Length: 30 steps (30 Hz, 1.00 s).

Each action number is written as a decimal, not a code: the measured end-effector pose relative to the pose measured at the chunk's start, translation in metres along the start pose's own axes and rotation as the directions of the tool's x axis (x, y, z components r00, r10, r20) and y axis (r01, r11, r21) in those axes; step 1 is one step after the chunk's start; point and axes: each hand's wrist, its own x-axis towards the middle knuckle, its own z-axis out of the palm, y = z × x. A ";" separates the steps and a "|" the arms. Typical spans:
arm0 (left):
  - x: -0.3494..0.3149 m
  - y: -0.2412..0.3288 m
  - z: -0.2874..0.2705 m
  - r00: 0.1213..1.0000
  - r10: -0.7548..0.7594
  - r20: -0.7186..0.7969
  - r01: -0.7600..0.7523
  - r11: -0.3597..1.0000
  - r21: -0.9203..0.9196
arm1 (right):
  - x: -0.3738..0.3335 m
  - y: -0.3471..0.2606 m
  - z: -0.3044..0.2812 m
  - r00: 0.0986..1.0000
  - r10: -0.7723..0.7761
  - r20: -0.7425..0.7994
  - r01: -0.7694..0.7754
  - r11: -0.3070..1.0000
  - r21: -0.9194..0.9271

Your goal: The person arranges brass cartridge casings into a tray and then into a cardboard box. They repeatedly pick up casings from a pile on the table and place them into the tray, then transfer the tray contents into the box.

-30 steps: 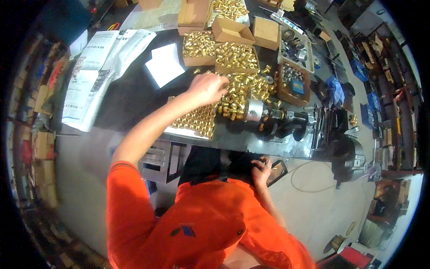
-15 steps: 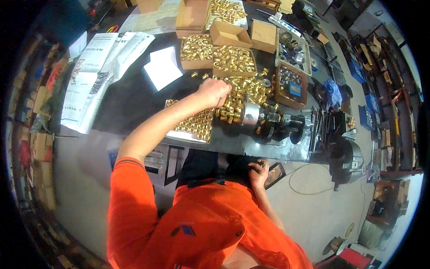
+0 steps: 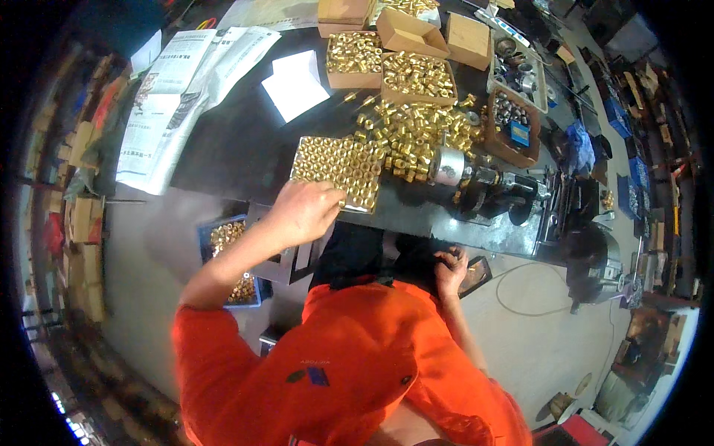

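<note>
My left hand [image 3: 306, 212] is at the near left edge of a shallow box [image 3: 360, 210] packed with upright brass fittings [image 3: 338, 160] in rows. Its fingers are pinched together over the nearest row; whatever they hold, if anything, is hidden. Down at my lap, beside the table's front edge, rests my right hand [image 3: 451, 273] with its fingers curled in, and what is inside them does not show. A loose heap of brass fittings [image 3: 424, 134] spreads just beyond and to the right of the box.
A small machine with a metal cylinder [image 3: 449, 165] stands right of the heap. Behind are cartons of brass parts [image 3: 418, 98], a carton of grey metal parts [image 3: 513, 152], white paper [image 3: 295, 85] and newspaper [image 3: 160, 123]. A blue crate [image 3: 255, 296] sits below, left.
My left hand has moved from the heap of fittings back toward me, to the box's near edge. The view has shifted, bringing the blue crate into sight. My right hand stays at my lap.
</note>
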 end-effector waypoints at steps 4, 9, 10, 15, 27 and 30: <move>-0.002 0.002 0.020 1.000 -0.031 -0.001 0.031 0.995 0.093 | -0.001 0.012 0.002 0.999 -0.043 -0.027 0.043 0.999 0.004; 0.001 0.007 0.024 0.998 0.016 -0.054 -0.007 0.988 0.151 | -0.003 0.013 0.002 0.998 -0.042 -0.043 0.041 0.998 -0.037; 0.001 0.005 0.026 0.999 0.003 -0.041 0.003 0.987 0.160 | -0.003 0.013 0.003 0.998 -0.040 -0.040 0.038 0.998 -0.052; 0.003 0.004 0.027 0.997 0.034 -0.069 -0.021 0.984 0.175 | -0.003 0.012 0.002 0.999 -0.040 -0.032 0.039 0.999 -0.030; 0.060 -0.020 -0.023 0.986 -0.021 -0.167 0.031 0.998 0.053 | -0.002 0.000 0.000 0.992 -0.118 -0.038 0.112 0.986 -0.123; 0.114 -0.046 -0.018 0.987 -0.159 -0.006 0.159 0.987 0.010 | -0.003 0.000 -0.002 0.994 -0.097 -0.042 0.091 0.990 -0.109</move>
